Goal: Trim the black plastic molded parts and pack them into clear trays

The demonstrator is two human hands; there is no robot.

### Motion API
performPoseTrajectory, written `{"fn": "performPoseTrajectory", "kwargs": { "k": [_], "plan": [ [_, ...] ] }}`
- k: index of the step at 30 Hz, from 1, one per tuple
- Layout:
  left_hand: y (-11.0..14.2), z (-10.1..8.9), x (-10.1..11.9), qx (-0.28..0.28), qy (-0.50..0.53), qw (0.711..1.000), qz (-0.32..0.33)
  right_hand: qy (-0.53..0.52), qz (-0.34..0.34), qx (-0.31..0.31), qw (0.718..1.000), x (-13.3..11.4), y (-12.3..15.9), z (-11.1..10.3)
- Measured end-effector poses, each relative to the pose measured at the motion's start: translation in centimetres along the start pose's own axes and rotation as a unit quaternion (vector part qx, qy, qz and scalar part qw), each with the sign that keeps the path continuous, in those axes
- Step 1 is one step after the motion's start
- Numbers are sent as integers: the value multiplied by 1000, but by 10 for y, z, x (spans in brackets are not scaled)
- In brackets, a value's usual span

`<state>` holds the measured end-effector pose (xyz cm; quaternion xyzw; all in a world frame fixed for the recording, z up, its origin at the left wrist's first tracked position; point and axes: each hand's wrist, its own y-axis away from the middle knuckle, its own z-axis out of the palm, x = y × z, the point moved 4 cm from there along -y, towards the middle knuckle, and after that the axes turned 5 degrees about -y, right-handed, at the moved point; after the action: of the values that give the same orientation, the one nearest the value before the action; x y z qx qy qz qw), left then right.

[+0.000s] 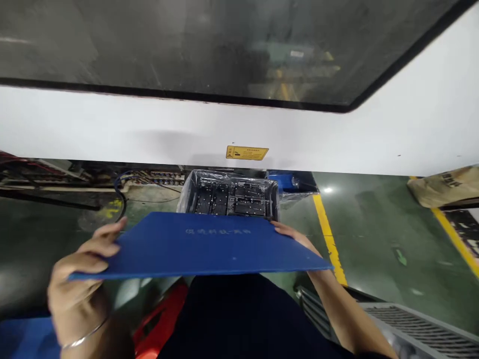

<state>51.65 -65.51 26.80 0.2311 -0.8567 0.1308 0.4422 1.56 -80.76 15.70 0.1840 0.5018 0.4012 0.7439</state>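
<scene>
A flat blue plastic sheet (209, 249) with faint printed characters is held out level in front of my body. At its left edge my left hand (84, 264) grips it, thumb below and fingers over the top. My right hand (286, 232) holds the right far edge, its palm and thumb partly hidden under the sheet. Just beyond the sheet stands a bin lined with clear plastic film (275, 197), holding several black molded parts (247, 199). The sheet covers the near side of that bin.
A white machine panel (179, 129) with a dark window and yellow label (247, 152) spans the front. Hoses and cables (153, 179) run at left. A red stool (160, 319) is near my body, a grey slatted crate (419, 324) at right. Yellow lines (327, 234) mark the green floor.
</scene>
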Motion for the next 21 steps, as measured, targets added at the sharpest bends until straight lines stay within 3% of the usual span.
{"fn": "performPoseTrajectory", "kwargs": {
  "k": [3, 5, 7, 9, 10, 11, 13, 15, 18, 21],
  "plan": [
    [-60, 55, 27, -130, 76, 983, 109, -5, 30, 133, 991, -4, 17, -30],
    [-95, 93, 19, -178, 13, 977, 113, -19, 21, 255, 967, -5, 34, -69],
    [-125, 131, -12, -174, -90, 979, 56, -20, -36, 346, 937, -6, 61, -113],
    [-140, 170, -64, -205, -187, 953, -119, -11, -111, 430, 896, -6, 96, -157],
    [-140, 188, -91, -223, -224, 923, -219, -6, -140, 466, 873, -4, 114, -175],
    [-137, 205, -111, -242, -237, 905, -256, 0, -159, 489, 858, -2, 130, -189],
    [-124, 231, -140, -280, -250, 880, -292, 5, -171, 516, 839, 7, 155, -204],
    [-106, 245, -156, -314, -255, 868, -288, 4, -169, 523, 836, 16, 163, -206],
    [-81, 250, -169, -339, -270, 862, -261, -7, -169, 504, 847, 24, 141, -198],
    [-45, 252, -182, -360, -261, 855, -268, -26, -166, 455, 874, 22, 85, -191]
  ]
}}
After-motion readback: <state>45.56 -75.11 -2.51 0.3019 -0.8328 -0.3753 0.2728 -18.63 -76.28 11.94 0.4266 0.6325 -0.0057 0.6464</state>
